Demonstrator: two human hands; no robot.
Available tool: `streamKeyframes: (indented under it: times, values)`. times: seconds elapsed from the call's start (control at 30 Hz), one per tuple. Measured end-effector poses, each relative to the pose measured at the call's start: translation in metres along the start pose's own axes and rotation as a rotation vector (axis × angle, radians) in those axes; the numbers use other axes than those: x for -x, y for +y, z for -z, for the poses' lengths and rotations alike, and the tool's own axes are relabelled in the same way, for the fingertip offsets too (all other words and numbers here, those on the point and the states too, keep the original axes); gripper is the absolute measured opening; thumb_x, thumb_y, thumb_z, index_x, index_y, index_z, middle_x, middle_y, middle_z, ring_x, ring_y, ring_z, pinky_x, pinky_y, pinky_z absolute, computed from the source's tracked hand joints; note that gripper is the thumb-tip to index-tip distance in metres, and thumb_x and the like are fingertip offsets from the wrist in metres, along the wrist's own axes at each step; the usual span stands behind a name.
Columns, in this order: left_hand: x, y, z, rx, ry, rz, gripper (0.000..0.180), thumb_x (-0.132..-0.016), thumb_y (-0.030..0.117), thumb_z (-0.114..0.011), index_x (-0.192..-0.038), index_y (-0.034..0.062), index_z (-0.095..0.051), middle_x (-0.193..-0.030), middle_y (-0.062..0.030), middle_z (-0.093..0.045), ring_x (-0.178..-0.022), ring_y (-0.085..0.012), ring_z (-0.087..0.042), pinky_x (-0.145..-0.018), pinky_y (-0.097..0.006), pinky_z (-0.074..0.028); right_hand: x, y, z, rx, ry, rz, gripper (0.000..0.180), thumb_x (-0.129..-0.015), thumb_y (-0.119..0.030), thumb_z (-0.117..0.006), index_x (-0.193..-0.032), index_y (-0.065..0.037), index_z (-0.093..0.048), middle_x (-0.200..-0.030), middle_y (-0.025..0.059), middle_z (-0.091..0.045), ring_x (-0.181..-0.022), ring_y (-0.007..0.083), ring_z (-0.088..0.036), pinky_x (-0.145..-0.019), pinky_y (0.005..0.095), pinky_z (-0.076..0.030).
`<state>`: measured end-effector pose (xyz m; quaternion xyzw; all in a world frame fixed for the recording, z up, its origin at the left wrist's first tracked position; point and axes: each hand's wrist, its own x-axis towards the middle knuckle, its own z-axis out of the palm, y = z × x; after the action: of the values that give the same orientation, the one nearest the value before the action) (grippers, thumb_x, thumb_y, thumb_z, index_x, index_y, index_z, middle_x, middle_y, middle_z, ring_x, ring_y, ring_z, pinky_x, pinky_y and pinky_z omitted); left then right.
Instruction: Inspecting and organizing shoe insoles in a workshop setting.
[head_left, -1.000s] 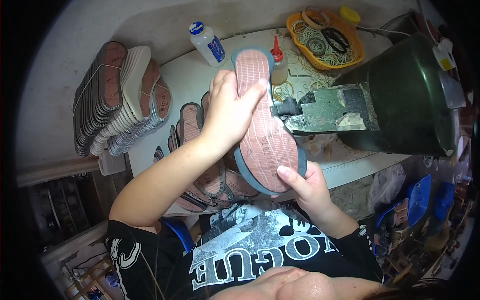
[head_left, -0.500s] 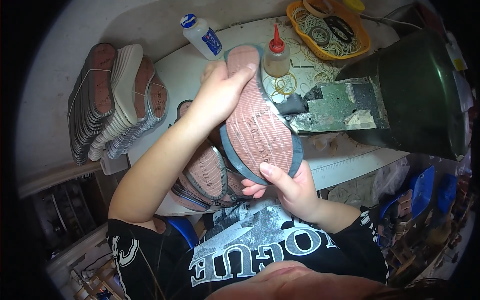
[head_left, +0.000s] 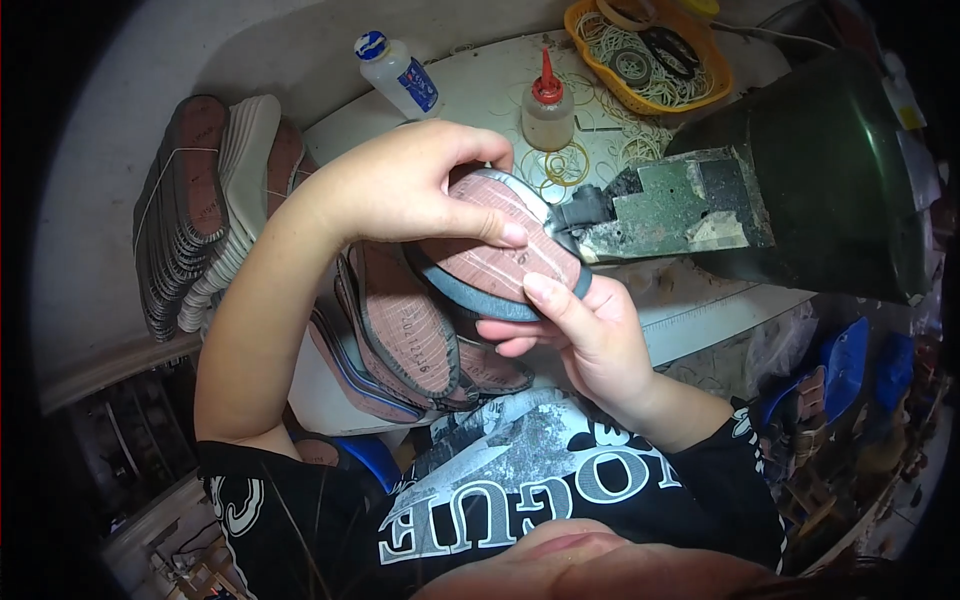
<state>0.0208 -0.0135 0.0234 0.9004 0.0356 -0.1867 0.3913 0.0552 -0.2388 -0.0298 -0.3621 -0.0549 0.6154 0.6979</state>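
Observation:
Both my hands hold a shoe insole (head_left: 482,262) with a pink, lined board face and a dark blue-grey rim. My left hand (head_left: 415,190) lies across it, thumb pressed on the pink face and fingers bent over the far edge; it hides the rear end. At the near right end, my right hand (head_left: 605,325) pinches the insole, thumb on top and fingers underneath. The insole's right edge is close to the small dark head (head_left: 582,208) of a green machine (head_left: 690,205); whether they touch I cannot tell. Below my left wrist lies a pile of similar insoles (head_left: 405,335).
Bundled insoles (head_left: 185,215) stand at the left wall. Behind my hands are a white bottle with blue cap (head_left: 398,78), a red-nozzled squeeze bottle (head_left: 548,115) and loose rubber bands (head_left: 560,168). A yellow basket (head_left: 640,100) holds bands and tape rolls. The machine's large dark-green housing (head_left: 810,175) fills the right.
My left hand has slid from the insole's narrow end toward its wide end, wrist arched higher. The insole has tilted and turned, so its narrow end no longer shows. My right hand keeps its pinch.

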Motion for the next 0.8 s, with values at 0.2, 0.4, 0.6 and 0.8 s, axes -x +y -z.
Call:
streamKeyframes:
  times: [0.2,0.4,0.6,0.8]
  values:
    - [0.016,0.012,-0.010,-0.142,0.132,0.160,0.046,-0.077,0.044,-0.072,-0.086,0.0010,-0.057,-0.065,-0.0038,-0.049,-0.064,-0.0132,-0.048,-0.058,-0.028,-0.040,-0.007,0.001,0.006,0.020,0.015,0.067,0.035,-0.097,-0.022,-0.050,-0.117,0.006,-0.055,-0.107,0.0167,-0.065,-0.087,0.0240,-0.068,-0.071,0.0285,-0.058]
    - [0.032,0.006,-0.039,-0.023,0.365,0.290,0.050,-0.077,0.047,-0.071,-0.085,-0.0006,-0.058,-0.066,-0.0033,-0.053,-0.063,-0.0094,-0.049,-0.055,-0.027,-0.040,-0.019,-0.003,0.014,0.095,0.062,0.095,0.031,-0.093,-0.027,-0.057,-0.098,0.004,-0.063,-0.087,0.0115,-0.068,-0.071,0.0160,-0.067,-0.063,0.0254,-0.056]
    - [0.032,0.015,-0.061,0.314,0.361,0.477,0.056,-0.080,0.049,-0.068,-0.088,-0.0064,-0.065,-0.075,-0.0093,-0.064,-0.066,-0.0151,-0.060,-0.055,-0.029,-0.046,-0.022,-0.005,0.014,0.178,0.056,0.178,0.029,-0.091,-0.026,-0.059,-0.098,0.002,-0.063,-0.090,0.0097,-0.068,-0.077,0.0152,-0.066,-0.066,0.0277,-0.055]
    - [0.030,0.031,-0.073,0.598,0.303,0.566,0.069,-0.086,0.055,-0.056,-0.100,-0.0131,-0.061,-0.078,-0.0216,-0.066,-0.060,-0.0247,-0.066,-0.054,-0.034,-0.056,0.001,0.006,0.021,0.490,0.007,0.186,0.025,-0.087,-0.020,-0.065,-0.101,0.000,-0.063,-0.091,0.0066,-0.067,-0.077,0.0100,-0.063,-0.067,0.0248,-0.052]
